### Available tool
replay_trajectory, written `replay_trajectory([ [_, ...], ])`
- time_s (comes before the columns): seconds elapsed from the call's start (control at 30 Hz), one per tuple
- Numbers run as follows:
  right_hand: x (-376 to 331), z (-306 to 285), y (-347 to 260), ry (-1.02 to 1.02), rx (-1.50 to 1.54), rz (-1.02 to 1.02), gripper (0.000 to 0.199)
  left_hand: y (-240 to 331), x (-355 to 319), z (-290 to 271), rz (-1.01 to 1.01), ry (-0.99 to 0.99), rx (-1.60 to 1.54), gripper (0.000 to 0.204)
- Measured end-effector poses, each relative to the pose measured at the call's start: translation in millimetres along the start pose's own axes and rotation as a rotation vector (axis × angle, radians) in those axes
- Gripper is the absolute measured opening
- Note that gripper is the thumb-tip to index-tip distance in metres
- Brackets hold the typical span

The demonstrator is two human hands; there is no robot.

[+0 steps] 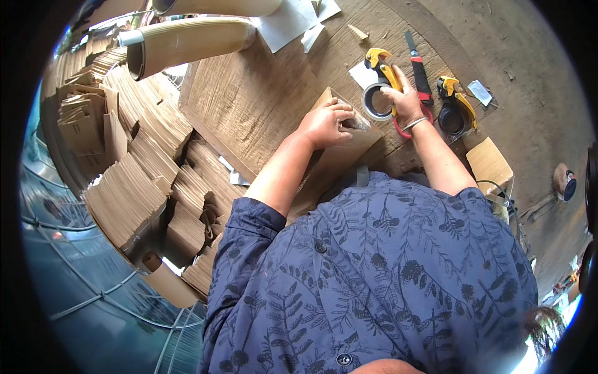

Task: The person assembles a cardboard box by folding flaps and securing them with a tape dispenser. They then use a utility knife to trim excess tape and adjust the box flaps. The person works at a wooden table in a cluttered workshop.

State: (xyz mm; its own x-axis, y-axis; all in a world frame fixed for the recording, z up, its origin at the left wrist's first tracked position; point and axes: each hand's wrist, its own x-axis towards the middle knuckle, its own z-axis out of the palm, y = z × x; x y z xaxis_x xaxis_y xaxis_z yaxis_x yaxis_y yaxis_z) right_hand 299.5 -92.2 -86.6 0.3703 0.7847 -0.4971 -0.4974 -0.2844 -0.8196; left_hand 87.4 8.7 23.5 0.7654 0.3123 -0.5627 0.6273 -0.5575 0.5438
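Observation:
My left hand (327, 124) is closed over the upper edge of a brown cardboard box (341, 148) in front of my chest. Clear plastic (359, 121) shows at the box's opening beside my fingers. My right hand (406, 101) grips a yellow tape dispenser (390, 76) with a roll of tape (375, 101) on it. Beneath that wrist a red ring-shaped thing (402, 129) is partly covered. Just right of the hand lies a knife (421, 70) with a black and red handle. A second yellow tape dispenser (459, 103) with a dark roll lies farther right.
Stacks of flattened cardboard (149, 134) fill the left side. Large cardboard tubes (193, 40) lie at the far left of the wooden table (249, 109). White paper (283, 25) and scraps are at the far edge. A cardboard piece (490, 163) stands by my right elbow.

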Motion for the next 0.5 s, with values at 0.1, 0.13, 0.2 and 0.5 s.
replay_trajectory([
  [0.1, -20.5, 16.2, 6.6, 0.005, -0.091, -0.013, 0.078, 2.1, -0.4, -2.6, 0.0, -0.009, 0.02, 0.055],
  [0.13, -22.2, 18.1, 13.7, 0.003, -0.13, -0.041, 0.079, 2.5, 0.4, -3.3, -0.005, -0.021, 0.028, 0.055],
  [0.2, -19.2, 13.7, 15.2, -0.013, -0.081, -0.016, 0.078, 5.1, 1.9, -4.5, -0.006, -0.013, 0.026, 0.053],
  [0.5, -21.4, 16.6, 5.5, -0.041, -0.078, -0.031, 0.079, 1.5, 4.7, -0.7, 0.012, -0.009, 0.022, 0.052],
])
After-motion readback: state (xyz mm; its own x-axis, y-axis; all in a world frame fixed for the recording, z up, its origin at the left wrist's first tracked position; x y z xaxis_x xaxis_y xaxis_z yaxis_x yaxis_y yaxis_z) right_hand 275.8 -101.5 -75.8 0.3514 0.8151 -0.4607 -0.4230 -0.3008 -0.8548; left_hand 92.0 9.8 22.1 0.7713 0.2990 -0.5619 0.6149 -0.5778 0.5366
